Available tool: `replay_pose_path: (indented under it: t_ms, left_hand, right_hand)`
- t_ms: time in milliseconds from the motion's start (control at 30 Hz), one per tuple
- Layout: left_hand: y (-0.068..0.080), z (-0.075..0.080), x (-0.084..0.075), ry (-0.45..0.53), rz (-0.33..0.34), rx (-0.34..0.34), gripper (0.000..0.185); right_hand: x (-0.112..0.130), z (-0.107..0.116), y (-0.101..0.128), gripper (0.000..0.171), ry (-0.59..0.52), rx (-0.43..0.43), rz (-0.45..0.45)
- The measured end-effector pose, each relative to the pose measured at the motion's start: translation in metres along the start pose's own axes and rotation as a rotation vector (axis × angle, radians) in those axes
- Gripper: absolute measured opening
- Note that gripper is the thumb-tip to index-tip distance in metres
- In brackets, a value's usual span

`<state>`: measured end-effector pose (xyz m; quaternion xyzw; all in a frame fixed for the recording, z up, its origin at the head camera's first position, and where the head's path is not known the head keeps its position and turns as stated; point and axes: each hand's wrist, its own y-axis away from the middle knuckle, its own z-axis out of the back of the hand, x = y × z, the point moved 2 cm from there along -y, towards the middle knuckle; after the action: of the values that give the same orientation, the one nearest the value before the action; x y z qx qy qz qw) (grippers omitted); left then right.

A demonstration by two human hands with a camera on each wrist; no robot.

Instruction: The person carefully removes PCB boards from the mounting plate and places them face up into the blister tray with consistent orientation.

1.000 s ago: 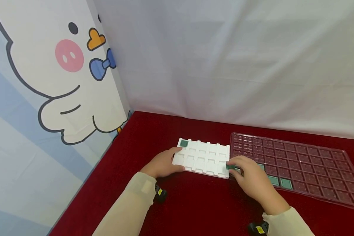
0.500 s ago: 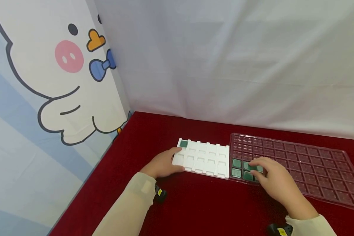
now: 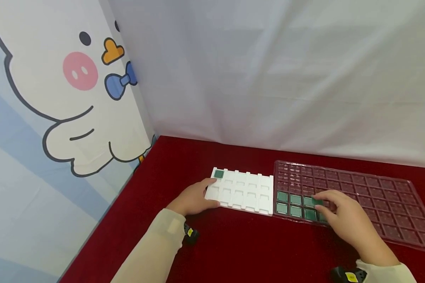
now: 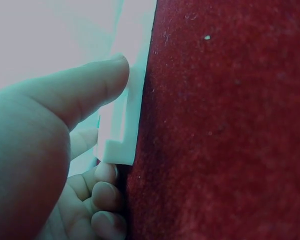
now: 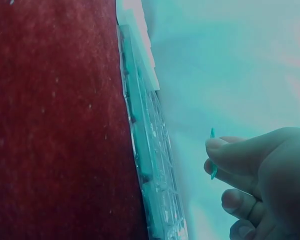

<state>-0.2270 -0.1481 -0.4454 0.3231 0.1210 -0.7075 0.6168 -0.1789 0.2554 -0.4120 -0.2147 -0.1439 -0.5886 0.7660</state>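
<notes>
Two trays lie side by side on a red cloth (image 3: 233, 251), and the white foam tray (image 3: 244, 191) serves as the fixed mark here. At its left end, the left hand (image 3: 193, 198) grips the tray's near-left corner, thumb laid along the top edge and fingers curled beneath, as the left wrist view shows (image 4: 55, 150). A single green chip (image 3: 218, 173) sits in the white foam tray's far-left pocket, just beyond that thumb. Touching the white foam tray's right edge is a clear plastic tray (image 3: 368, 196) of many small pockets; the pockets nearest the white foam tray hold green chips in two rows (image 3: 289, 203). Right of those, the right hand (image 3: 347, 222) hovers over the clear plastic tray, pinching one small green chip (image 3: 317, 201) between thumb and forefinger; the chip stands at the fingertips, edge-on in the right wrist view (image 5: 213, 155), lifted clear of the pockets.
</notes>
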Motion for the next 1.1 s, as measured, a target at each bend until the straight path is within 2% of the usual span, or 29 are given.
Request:
replay_pose_path:
  t_ms: [200, 367, 700, 1100]
  left_hand:
    - [0.001, 0.002, 0.001, -0.004, 0.009, -0.006, 0.081]
    - [0.000, 0.003, 0.001, -0.009, 0.001, -0.004, 0.081]
    - [0.000, -0.001, 0.004, -0.010, -0.002, 0.003, 0.082]
    - [0.000, 0.000, -0.001, -0.020, -0.010, -0.001, 0.082]
  right_hand:
    - [-0.011, 0.005, -0.001, 0.028, -0.007, 0.010, -0.024]
    - [-0.021, 0.010, -0.001, 0.029, 0.008, -0.023, -0.048]
    - [-0.026, 0.002, 0.001, 0.027, 0.014, 0.018, -0.030]
    - [-0.040, -0.006, 0.003, 0.025, 0.014, -0.015, -0.035]
